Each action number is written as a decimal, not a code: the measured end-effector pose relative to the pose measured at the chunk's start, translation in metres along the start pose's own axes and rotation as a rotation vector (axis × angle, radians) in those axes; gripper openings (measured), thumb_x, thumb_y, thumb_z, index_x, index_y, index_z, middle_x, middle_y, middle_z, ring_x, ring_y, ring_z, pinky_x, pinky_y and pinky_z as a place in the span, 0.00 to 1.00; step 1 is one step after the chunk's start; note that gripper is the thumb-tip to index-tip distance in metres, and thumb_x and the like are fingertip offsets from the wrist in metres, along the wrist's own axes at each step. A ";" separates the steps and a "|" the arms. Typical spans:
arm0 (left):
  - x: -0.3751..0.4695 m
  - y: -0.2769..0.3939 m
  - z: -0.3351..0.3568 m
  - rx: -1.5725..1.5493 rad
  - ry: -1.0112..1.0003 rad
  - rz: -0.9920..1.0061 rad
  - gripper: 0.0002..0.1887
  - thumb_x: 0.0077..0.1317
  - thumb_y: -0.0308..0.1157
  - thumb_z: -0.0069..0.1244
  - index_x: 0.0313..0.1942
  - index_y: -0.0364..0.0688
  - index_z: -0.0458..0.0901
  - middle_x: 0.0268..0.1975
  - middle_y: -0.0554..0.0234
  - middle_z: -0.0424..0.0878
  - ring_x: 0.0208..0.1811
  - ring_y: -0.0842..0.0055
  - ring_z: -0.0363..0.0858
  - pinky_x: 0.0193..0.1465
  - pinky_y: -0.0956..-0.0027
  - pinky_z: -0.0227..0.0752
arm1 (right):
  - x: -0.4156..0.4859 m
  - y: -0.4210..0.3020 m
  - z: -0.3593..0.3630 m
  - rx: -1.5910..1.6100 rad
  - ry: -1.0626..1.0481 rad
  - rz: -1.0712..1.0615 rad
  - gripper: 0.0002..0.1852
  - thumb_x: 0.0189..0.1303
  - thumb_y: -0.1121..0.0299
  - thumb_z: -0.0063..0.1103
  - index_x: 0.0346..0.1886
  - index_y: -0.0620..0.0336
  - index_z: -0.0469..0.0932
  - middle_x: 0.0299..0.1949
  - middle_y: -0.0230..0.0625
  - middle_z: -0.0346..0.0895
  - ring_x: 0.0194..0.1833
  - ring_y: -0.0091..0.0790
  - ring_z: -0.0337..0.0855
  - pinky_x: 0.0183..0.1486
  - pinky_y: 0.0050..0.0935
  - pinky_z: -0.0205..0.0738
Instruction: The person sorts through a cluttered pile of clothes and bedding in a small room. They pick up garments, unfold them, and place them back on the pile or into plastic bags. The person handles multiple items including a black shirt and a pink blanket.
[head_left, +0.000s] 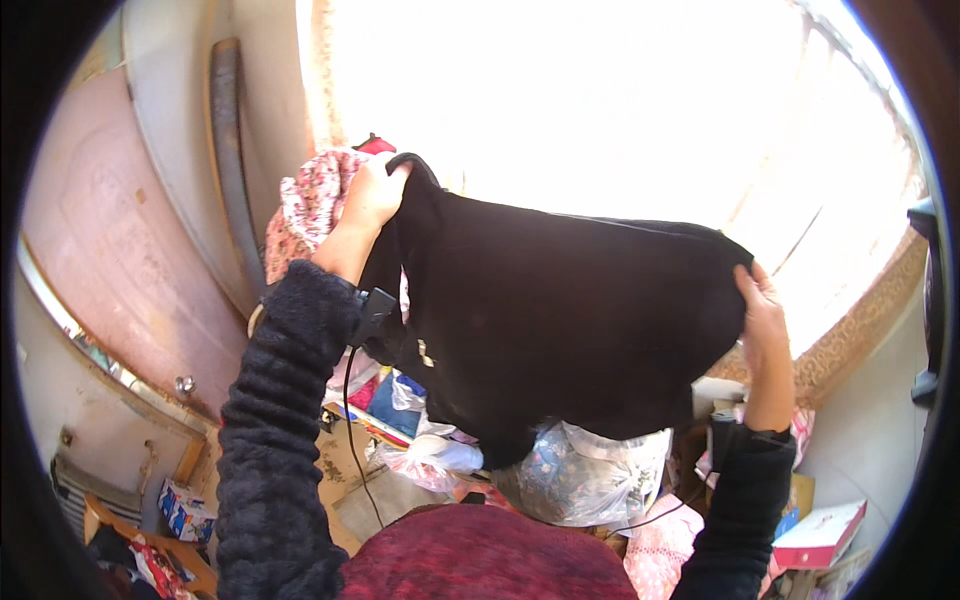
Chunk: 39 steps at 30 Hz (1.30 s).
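A black cloth garment (577, 315) is stretched between my two hands, in front of a bright window. My left hand (375, 191) grips its upper left corner, where the fabric folds over the fingers. At the far right edge, my right hand (765, 315) pinches the cloth with thumb and fingers. The garment's lower edge hangs unevenly, with one dark part drooping near the middle. A small pale mark (425, 352) shows on its left side. Behind my left hand is a pink floral cloth (311, 199). The garment hides much of what lies behind it.
Below the garment stands a clear plastic bag (592, 472) filled with patterned fabric. Smaller plastic bags (442, 454) lie to its left. A pink door (120, 225) is at the left, and a red-and-white box (821, 532) at the lower right. Thin cables hang from both wrists.
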<state>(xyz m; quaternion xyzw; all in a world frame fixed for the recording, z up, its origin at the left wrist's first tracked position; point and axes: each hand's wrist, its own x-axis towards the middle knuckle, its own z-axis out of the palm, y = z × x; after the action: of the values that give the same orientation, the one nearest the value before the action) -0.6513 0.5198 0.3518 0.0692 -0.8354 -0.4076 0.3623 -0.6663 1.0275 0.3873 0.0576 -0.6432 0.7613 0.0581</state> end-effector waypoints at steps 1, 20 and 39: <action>-0.002 -0.004 0.015 -0.158 -0.029 -0.028 0.21 0.66 0.38 0.52 0.54 0.33 0.75 0.50 0.40 0.81 0.54 0.56 0.79 0.58 0.62 0.70 | -0.006 0.003 0.004 0.073 -0.011 0.044 0.30 0.67 0.66 0.59 0.69 0.62 0.60 0.52 0.38 0.77 0.45 0.29 0.81 0.44 0.25 0.78; -0.201 0.076 0.152 -0.818 -0.592 -0.256 0.09 0.70 0.31 0.50 0.45 0.34 0.74 0.37 0.64 0.80 0.37 0.82 0.79 0.40 0.75 0.73 | -0.073 0.131 0.092 -0.096 -0.424 -0.006 0.14 0.65 0.70 0.61 0.49 0.64 0.70 0.41 0.30 0.74 0.36 0.19 0.74 0.41 0.21 0.72; -0.273 -0.072 0.084 -1.060 -0.485 -1.018 0.02 0.70 0.28 0.47 0.38 0.41 0.75 0.38 0.64 0.83 0.38 0.79 0.82 0.45 0.74 0.77 | -0.074 0.254 0.024 0.397 -0.297 0.841 0.13 0.66 0.67 0.51 0.48 0.64 0.75 0.39 0.35 0.79 0.42 0.33 0.81 0.50 0.30 0.76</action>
<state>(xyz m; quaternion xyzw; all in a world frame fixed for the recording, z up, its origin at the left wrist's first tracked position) -0.5209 0.6378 0.1157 0.1709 -0.4501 -0.8730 -0.0779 -0.6342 0.9607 0.1326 -0.0894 -0.4543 0.8104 -0.3590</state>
